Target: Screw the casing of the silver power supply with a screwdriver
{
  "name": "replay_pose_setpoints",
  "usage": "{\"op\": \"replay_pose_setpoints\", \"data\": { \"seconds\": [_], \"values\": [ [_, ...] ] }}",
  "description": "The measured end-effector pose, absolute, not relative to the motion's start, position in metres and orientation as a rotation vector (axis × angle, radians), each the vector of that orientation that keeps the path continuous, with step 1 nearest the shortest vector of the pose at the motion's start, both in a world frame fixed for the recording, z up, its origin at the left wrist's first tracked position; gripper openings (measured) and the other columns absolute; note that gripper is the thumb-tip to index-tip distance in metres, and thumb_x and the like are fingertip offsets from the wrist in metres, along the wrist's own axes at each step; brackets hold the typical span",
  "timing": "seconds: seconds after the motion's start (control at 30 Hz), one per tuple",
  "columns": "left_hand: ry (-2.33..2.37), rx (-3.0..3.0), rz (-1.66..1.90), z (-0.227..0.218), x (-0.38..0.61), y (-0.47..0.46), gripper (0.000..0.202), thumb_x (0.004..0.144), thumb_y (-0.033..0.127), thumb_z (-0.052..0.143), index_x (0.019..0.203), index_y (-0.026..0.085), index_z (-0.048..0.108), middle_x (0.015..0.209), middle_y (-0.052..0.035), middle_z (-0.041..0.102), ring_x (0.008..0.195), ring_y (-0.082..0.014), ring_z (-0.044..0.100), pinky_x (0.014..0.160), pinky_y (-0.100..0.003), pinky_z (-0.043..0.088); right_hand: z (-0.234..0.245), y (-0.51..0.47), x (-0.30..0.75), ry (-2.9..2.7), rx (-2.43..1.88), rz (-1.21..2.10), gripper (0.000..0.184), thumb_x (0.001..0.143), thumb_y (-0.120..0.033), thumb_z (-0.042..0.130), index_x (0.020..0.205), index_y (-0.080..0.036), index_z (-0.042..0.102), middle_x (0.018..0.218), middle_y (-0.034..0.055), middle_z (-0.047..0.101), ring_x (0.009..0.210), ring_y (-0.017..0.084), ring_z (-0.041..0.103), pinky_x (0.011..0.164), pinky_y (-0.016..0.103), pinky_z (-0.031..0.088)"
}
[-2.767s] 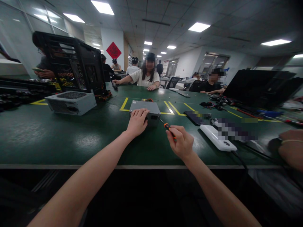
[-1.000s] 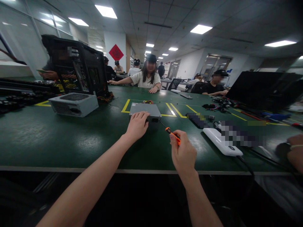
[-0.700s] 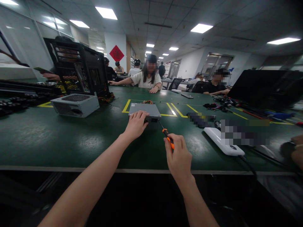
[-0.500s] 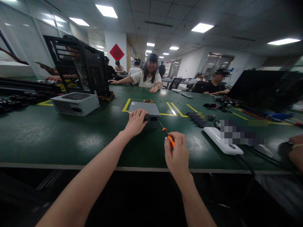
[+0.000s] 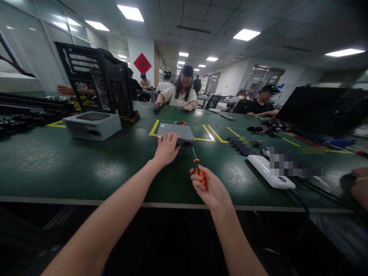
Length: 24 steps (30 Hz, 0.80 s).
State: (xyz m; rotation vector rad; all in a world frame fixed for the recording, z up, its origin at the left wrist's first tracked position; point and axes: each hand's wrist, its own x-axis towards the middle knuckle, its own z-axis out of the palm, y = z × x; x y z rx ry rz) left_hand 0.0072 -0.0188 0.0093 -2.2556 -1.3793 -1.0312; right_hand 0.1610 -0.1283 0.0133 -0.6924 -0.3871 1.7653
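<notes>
A grey metal power supply box [image 5: 176, 132] lies flat on the green table [image 5: 57, 165] in front of me. My left hand [image 5: 166, 148] rests on its near left corner, fingers curled over the top edge. My right hand [image 5: 209, 186] is closed round an orange-handled screwdriver [image 5: 199, 173]. Its thin shaft points up and away toward the box's near right corner, the tip close to the front face.
A second power supply [image 5: 92, 125] and an open black computer case [image 5: 97, 82] stand at the left. A white power strip [image 5: 271, 172] with a cable lies right. Several people sit at the far side. Another person's hand [image 5: 358, 186] is at the right edge.
My right hand has rolled palm-up and shifted left and nearer, swinging the screwdriver from slanted to nearly upright. The left hand has stayed on the box.
</notes>
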Motion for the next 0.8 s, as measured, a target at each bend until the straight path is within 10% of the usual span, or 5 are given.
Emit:
{"op": "replay_pose_setpoints", "data": {
  "seconds": [0.8],
  "values": [
    [-1.381, -2.277, -1.086, 0.009, 0.007, -0.02, 0.034, 0.076, 0.017, 0.049, 0.11, 0.022, 0.047, 0.114, -0.0061, 0.05, 0.108, -0.0233, 0.043, 0.094, -0.039, 0.028, 0.014, -0.121, 0.144, -0.038, -0.384, 2.014, 0.022, 0.092, -0.023, 0.029, 0.095, -0.013, 0.048, 0.069, -0.0011, 0.047, 0.048, 0.002, 0.045, 0.033, 0.008, 0.035]
  ]
}}
